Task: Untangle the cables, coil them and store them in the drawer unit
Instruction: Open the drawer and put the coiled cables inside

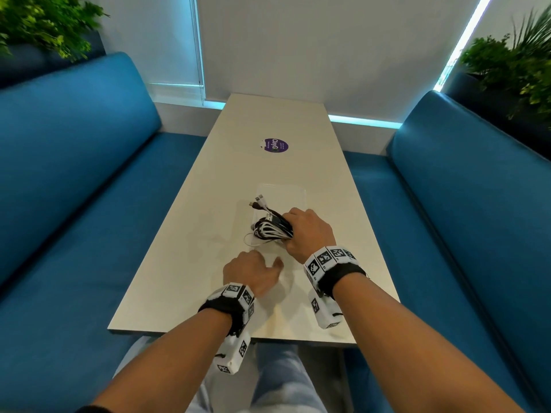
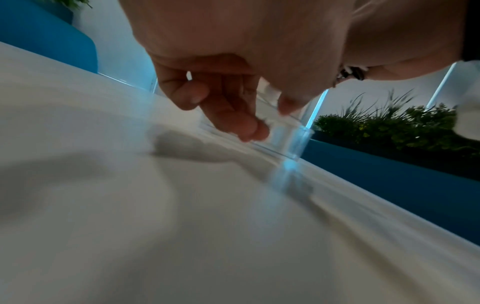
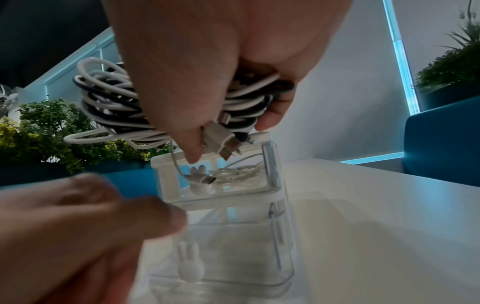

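One bundle of cables (image 1: 272, 229), black and white strands mixed, sits in my right hand (image 1: 307, 232), whose fingers are curled firmly round it. In the right wrist view the loops bulge out to one side of the fist and several plugs hang from the bottom of it, just above the drawer unit (image 3: 223, 185). That unit is a small clear plastic box standing on the white table (image 1: 185, 263); its upper compartment already contains a thin white cable with a plug, and a lower drawer with a white rabbit-shaped knob (image 3: 191, 265) projects toward me.

My left hand (image 1: 252, 271) holds nothing. Its fingers hang loosely curled near the front of the unit, close to the projecting drawer; I cannot tell whether they touch it.

I judge the step in hand to be storage: coiling looks finished, though the bundle is loose rather than tidy and the colours are not separated.

The next move calls for the left hand to steady the light box or keep the drawer out, while the right lowers the bundle squarely in. The trailing plugs and the stray white loop need tucking first, or they may snag the rim and stop the drawer sliding home.
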Demonstrator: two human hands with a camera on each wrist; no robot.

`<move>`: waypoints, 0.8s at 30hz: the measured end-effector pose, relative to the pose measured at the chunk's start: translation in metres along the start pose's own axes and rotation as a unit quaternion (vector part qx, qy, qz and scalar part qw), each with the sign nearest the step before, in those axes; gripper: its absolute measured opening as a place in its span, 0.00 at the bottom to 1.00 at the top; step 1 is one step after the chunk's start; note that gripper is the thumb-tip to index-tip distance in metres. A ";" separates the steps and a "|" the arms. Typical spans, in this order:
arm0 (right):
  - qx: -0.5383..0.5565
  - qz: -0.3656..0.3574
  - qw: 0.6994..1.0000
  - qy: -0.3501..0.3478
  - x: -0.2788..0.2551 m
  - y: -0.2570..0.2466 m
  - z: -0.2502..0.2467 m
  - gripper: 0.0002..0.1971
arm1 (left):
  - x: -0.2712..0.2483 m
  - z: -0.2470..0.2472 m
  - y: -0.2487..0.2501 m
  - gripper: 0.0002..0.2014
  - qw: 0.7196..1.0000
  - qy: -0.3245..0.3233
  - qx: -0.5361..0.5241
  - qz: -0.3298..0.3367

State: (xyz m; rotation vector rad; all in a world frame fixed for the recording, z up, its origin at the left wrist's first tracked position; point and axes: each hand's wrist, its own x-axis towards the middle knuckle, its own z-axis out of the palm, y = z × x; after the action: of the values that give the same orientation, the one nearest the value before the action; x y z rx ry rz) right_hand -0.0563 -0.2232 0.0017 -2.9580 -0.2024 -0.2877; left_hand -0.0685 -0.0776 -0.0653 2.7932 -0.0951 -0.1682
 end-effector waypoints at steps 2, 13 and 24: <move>-0.010 -0.003 1.000 0.001 -0.001 -0.002 -0.001 0.12 | -0.003 -0.007 -0.014 0.28 0.999 0.020 -0.022 -0.019; -0.026 -0.004 1.000 0.011 -0.002 -0.003 0.002 0.13 | 0.007 -0.020 -0.021 0.10 0.985 0.003 -0.164 -0.048; -0.048 -0.002 0.999 0.004 -0.002 -0.008 -0.003 0.15 | 0.002 -0.034 -0.030 0.20 0.979 -0.188 -0.072 0.033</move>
State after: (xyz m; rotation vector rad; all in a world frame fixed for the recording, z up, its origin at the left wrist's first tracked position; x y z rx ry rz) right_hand -0.0600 -0.2165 0.0051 -3.0512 -0.1995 -0.3181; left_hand -0.0612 -0.0386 -0.0442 2.5754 -0.2547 -0.6593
